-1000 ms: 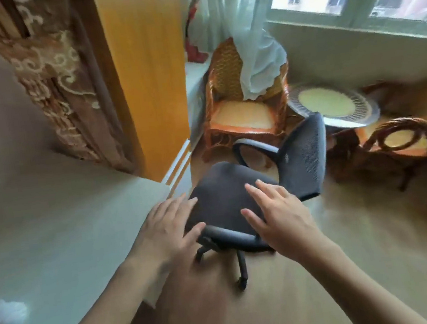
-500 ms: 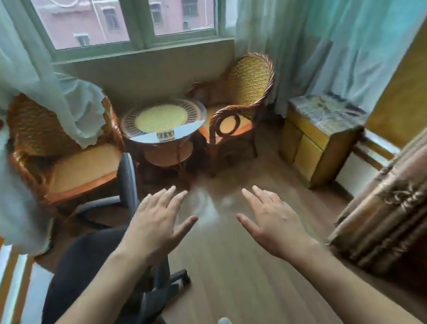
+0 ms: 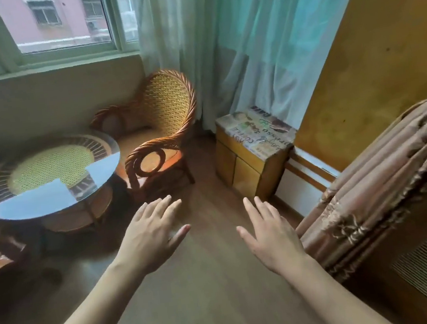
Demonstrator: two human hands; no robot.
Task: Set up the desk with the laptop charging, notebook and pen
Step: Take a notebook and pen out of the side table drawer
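No laptop, charger, notebook, pen or desk shows in the head view. My left hand (image 3: 151, 234) and my right hand (image 3: 269, 233) are both stretched out in front of me, palms down, over the wooden floor. Their fingers are spread and neither holds anything. The two hands are apart from each other and touch nothing.
A round glass-topped wicker table (image 3: 50, 198) stands at the left, a wicker armchair (image 3: 160, 130) behind it. A small yellow cabinet (image 3: 247, 163) covered with newspaper sits by the curtain. A brown patterned cloth (image 3: 372, 196) hangs over furniture at the right. Wooden floor (image 3: 208, 283) lies ahead.
The view has swung right, away from the desk and the black office chair, which have left the frame. The cabinet and brown cloth are now closer. Both hands stay spread and empty.
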